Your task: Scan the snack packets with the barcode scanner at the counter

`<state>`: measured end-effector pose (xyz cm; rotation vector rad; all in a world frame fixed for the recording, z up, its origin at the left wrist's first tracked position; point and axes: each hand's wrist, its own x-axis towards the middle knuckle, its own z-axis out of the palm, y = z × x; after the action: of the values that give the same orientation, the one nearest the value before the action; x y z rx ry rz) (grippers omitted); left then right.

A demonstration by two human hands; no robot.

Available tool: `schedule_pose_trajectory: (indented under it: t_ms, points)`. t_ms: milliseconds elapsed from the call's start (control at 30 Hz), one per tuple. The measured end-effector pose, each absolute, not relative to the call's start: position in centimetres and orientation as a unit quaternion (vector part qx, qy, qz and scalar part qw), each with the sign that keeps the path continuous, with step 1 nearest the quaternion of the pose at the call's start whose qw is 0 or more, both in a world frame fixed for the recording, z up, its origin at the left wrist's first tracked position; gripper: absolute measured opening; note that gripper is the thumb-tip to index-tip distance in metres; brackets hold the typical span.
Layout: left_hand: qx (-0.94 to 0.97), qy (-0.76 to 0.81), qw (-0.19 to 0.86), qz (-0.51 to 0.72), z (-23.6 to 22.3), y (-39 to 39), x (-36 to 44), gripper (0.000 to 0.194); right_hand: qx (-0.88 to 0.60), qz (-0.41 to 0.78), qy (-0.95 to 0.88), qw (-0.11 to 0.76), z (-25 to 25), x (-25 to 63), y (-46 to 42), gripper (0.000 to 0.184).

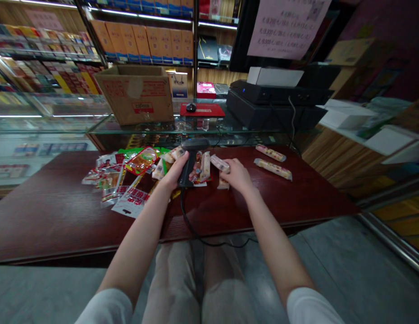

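My left hand (175, 173) is closed around the grip of a dark barcode scanner (192, 153), whose head points away from me and whose black cable (196, 229) drops over the table's near edge. My right hand (237, 175) grips a pale wrapped snack bar (219, 164) just right of the scanner. Between the hands lie more pale wrapped snacks (205, 166). All this rests on a dark red wooden table (54, 216).
A heap of red, green and white snack packets (128, 177) lies left of the scanner. Two wrapped bars (272, 161) lie at the table's right. Behind, a glass counter holds a cardboard box (137, 92), a mouse on a red pad (202, 109) and a black register (273, 103).
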<state>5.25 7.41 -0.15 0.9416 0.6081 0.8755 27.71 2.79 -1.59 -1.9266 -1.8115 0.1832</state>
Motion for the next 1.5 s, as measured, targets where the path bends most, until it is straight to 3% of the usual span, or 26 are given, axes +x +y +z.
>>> schedule_pose_trajectory:
  t_ms: [200,400,767,967,1067,1267,1400,1500]
  points:
    - [0.483,0.249,0.749,0.379,-0.1,7.2,5.1,0.053,-0.631,-0.029,-0.619,0.466,-3.2,31.8,4.1,0.033]
    - [0.513,0.218,0.741,0.375,-0.6,7.0,5.7,0.059,-0.576,-0.003,-0.637,0.512,-4.5,30.8,4.1,0.032]
    - [0.55,0.225,0.738,0.319,-1.4,6.0,7.3,0.061,-0.589,0.003,-0.624,0.514,-5.1,30.6,4.2,0.041]
    - [0.534,0.225,0.747,0.326,-1.3,6.0,7.1,0.06,-0.578,-0.04,-0.616,0.534,-5.6,32.1,4.9,0.032]
    - [0.511,0.233,0.751,0.348,-1.3,6.5,6.6,0.058,-0.674,-0.039,-0.559,0.481,-5.9,33.9,4.9,0.031]
    - [0.486,0.222,0.76,0.369,-1.7,7.3,5.9,0.059,-0.852,-0.022,-0.436,0.291,-6.8,35.9,4.2,0.036]
    - [0.481,0.214,0.767,0.367,-1.9,7.5,6.0,0.058,-0.879,-0.046,-0.374,0.292,-6.6,36.3,4.1,0.051]
    - [0.476,0.218,0.769,0.368,-1.9,7.5,6.0,0.058,-0.853,-0.073,-0.384,0.346,-6.3,35.7,4.2,0.057]
